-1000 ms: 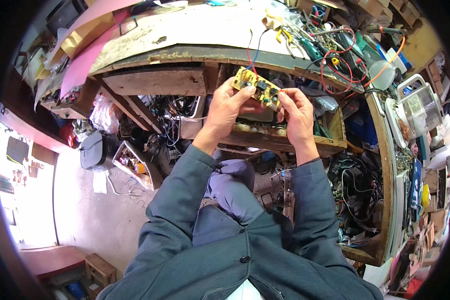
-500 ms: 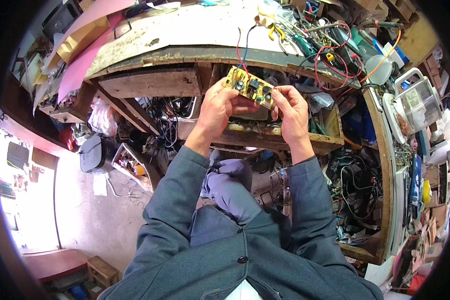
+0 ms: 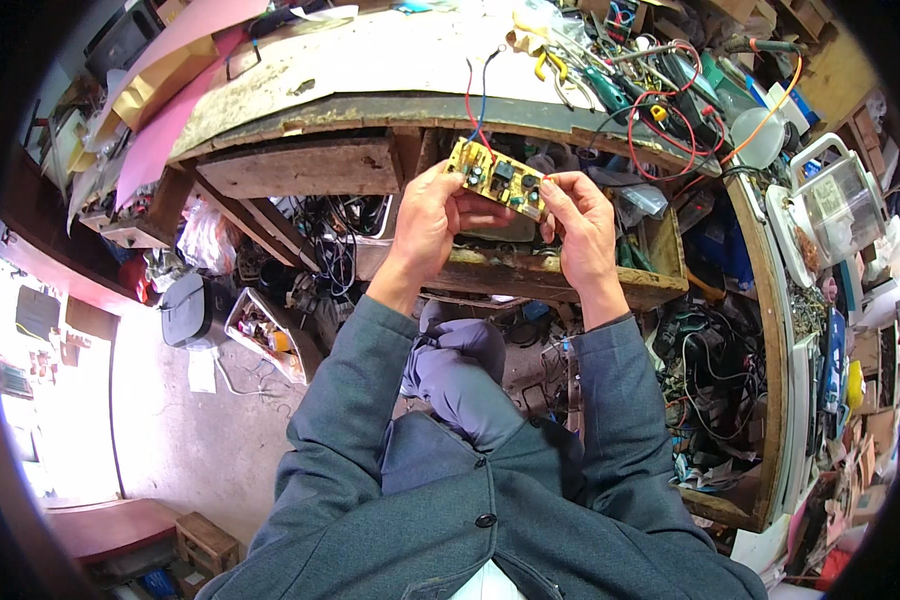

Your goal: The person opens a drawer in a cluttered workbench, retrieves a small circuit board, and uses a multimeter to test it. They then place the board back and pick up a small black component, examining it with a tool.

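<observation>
Between both hands I hold a yellowish circuit board (image 3: 496, 179) with dark components on its upper face, in front of the bench edge. My left hand (image 3: 432, 222) grips its left end, thumb on top and fingers beneath. My right hand (image 3: 580, 218) pinches the right end between thumb and fingers. From the board's left part a red wire (image 3: 472, 98) and a blue wire (image 3: 484, 90) rise toward the bench top, their far ends loose over the pale surface. The board tilts down toward the right.
The workbench (image 3: 370, 75) curves across the front, with pliers (image 3: 550, 66) and tangled test leads (image 3: 660, 113) at its right. An open wooden drawer (image 3: 660, 288) sits below my right hand. A box of scraps (image 3: 267, 334) stands on the floor to the left, beside a dark bin (image 3: 192, 309).
The circuit board has shifted slightly left and down at its left end. The loose wire ends have swung a little to the left. Both hands keep their hold.
</observation>
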Demonstrator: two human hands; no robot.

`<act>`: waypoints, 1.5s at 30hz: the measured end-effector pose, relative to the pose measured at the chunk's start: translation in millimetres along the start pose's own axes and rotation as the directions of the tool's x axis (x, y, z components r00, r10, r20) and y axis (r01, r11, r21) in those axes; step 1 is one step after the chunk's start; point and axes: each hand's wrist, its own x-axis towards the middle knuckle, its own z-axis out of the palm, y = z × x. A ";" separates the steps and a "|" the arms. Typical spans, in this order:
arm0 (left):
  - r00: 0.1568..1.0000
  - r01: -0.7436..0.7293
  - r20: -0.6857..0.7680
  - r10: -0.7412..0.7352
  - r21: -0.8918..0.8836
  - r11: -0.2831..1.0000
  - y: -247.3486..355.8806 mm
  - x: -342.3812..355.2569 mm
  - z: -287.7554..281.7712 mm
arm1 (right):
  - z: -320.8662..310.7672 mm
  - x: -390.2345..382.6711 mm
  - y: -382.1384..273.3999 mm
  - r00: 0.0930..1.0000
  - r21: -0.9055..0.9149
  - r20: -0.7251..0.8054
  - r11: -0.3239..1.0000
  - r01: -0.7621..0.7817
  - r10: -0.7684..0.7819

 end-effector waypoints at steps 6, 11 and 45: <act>1.000 0.002 0.009 -0.002 0.001 1.000 3.2 -1.9 2.8 | -0.7 0.5 -0.8 1.000 0.016 -0.008 1.000 -0.019 0.019; 0.999 -0.015 0.037 0.015 0.009 1.000 1.9 -0.2 2.1 | -2.4 0.8 0.0 0.998 0.016 -0.022 0.998 -0.054 0.054; 0.999 -0.014 -0.037 0.018 0.115 0.993 -0.6 -1.0 4.6 | 2.4 0.2 -1.2 0.999 -0.051 -0.021 0.998 -0.043 0.042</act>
